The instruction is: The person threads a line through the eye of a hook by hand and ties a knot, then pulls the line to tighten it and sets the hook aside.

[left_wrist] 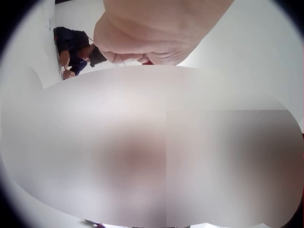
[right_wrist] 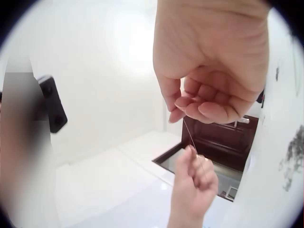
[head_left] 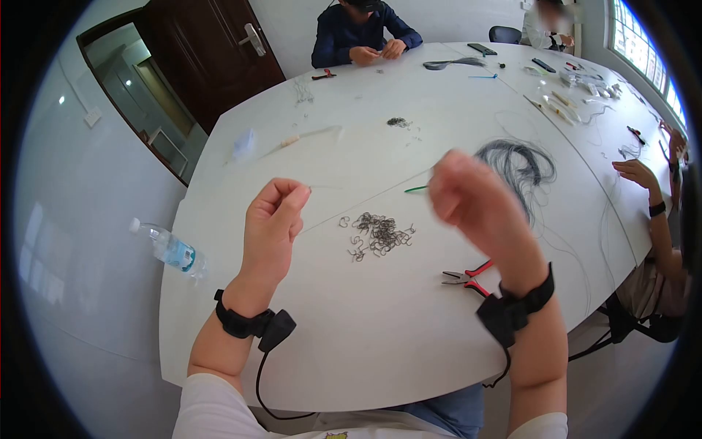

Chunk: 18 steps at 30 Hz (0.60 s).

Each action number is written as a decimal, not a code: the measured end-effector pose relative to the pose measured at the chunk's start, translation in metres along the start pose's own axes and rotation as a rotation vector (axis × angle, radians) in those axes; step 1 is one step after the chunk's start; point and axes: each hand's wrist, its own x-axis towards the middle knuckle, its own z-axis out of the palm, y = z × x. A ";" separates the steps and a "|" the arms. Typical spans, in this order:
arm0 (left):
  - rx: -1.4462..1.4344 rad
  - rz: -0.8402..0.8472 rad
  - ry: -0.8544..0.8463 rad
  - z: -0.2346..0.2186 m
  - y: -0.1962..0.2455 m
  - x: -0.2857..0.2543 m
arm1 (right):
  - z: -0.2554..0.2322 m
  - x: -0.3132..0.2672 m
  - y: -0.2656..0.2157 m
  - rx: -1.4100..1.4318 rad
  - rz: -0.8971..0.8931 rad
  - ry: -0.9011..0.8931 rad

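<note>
A thin strand point(head_left: 365, 201) runs taut and slanting between my two hands, above the white table. My left hand point(head_left: 272, 223) pinches its lower end between thumb and fingers. In the right wrist view, my right hand point(right_wrist: 211, 80) grips the other end of the strand point(right_wrist: 190, 136) at its fingertips, the other fingers curled; it is blurred in the head view. Below lies a pile of small dark curled pieces point(head_left: 384, 234). Beside the right hand is a short green stick point(head_left: 415, 189). Red-handled pliers point(head_left: 457, 278) lie near my right wrist.
A loose bundle of dark strands point(head_left: 518, 164) lies beyond my right hand. At the left table edge a water bottle point(head_left: 174, 250) rests tilted. A wooden-handled tool point(head_left: 290, 140) and a small dark heap point(head_left: 397, 122) lie farther back. Other people sit around the table.
</note>
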 end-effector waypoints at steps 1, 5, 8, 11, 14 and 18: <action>0.017 -0.049 0.007 -0.004 -0.005 -0.004 | -0.011 -0.001 -0.007 0.096 -0.090 0.036; 0.006 -0.253 -0.105 -0.005 -0.027 -0.019 | -0.050 -0.010 -0.034 0.329 -0.405 0.281; 0.059 -0.434 -0.367 0.002 -0.042 -0.027 | -0.055 -0.017 -0.045 0.480 -0.539 0.695; 0.082 -0.465 -0.465 0.001 -0.055 -0.030 | -0.095 -0.032 -0.050 0.627 -0.577 0.563; 0.061 -0.496 -0.454 -0.004 -0.065 -0.032 | -0.104 -0.036 -0.053 0.517 -0.506 0.467; -0.004 -0.479 -0.431 -0.010 -0.066 -0.032 | -0.035 -0.012 -0.034 -0.294 -0.054 0.496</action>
